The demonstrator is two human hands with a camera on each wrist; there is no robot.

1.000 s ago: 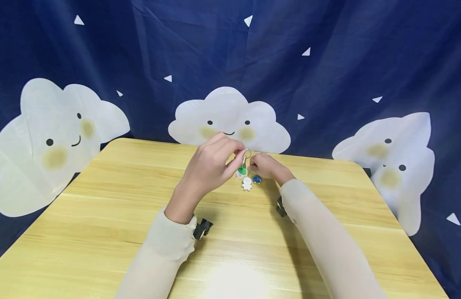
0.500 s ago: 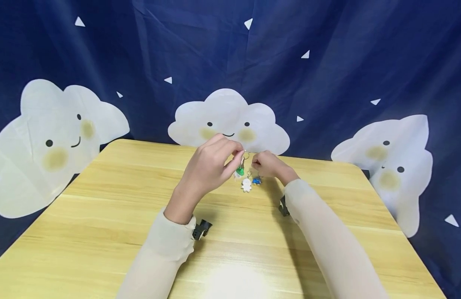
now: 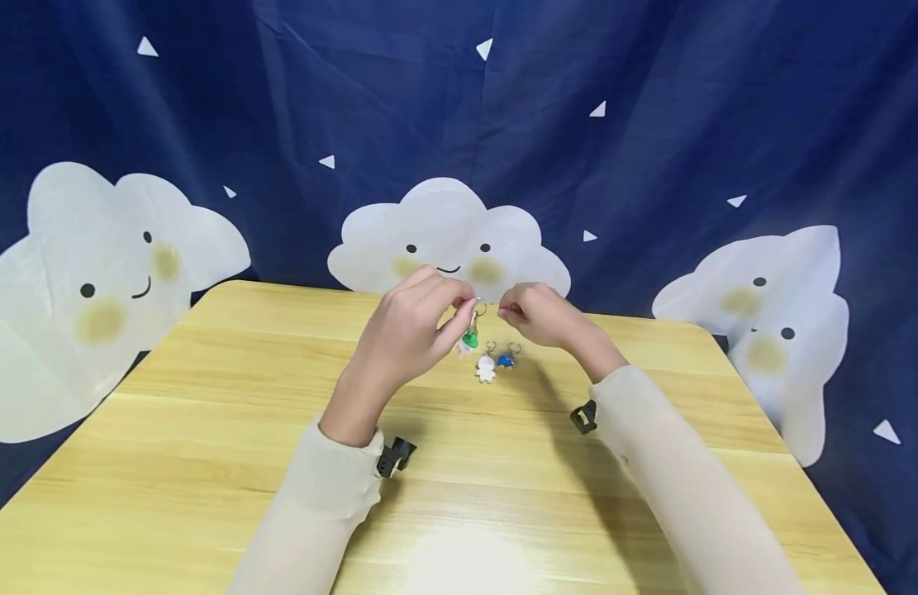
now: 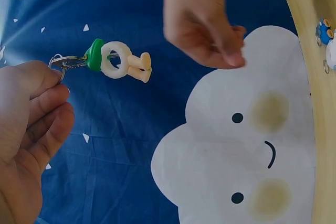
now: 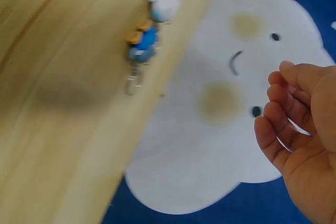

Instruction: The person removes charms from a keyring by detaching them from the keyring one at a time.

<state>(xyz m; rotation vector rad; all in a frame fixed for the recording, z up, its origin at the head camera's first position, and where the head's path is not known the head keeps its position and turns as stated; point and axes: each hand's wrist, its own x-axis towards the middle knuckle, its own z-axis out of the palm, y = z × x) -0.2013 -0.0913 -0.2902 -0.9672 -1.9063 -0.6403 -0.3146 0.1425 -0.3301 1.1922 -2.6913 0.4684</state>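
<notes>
My left hand [image 3: 410, 326] pinches the silver ring of a keychain [image 4: 95, 56] between thumb and fingers. Its figure, with a green cap, a white hoop-shaped middle and pale legs, dangles over the table. To the right, my right hand [image 3: 544, 316] is raised at about the same height, its fingers loosely curled, with nothing seen between thumb and fingertips in the right wrist view. On the table below both hands lie a white figure keychain [image 3: 486, 368] and, just right of it, a blue keychain [image 5: 144, 45] with orange-yellow parts, each with its own metal ring.
The wooden table [image 3: 459, 463] ends at a far edge just beyond the hands. Behind it hangs a dark blue curtain [image 3: 399, 91] printed with white clouds and small triangles. Black wrist cameras are strapped at both sleeves.
My right hand has risen away from the blue keychain on the table, showing its ring. My left hand keeps its pinch on the green-capped keychain, nearly in place.
</notes>
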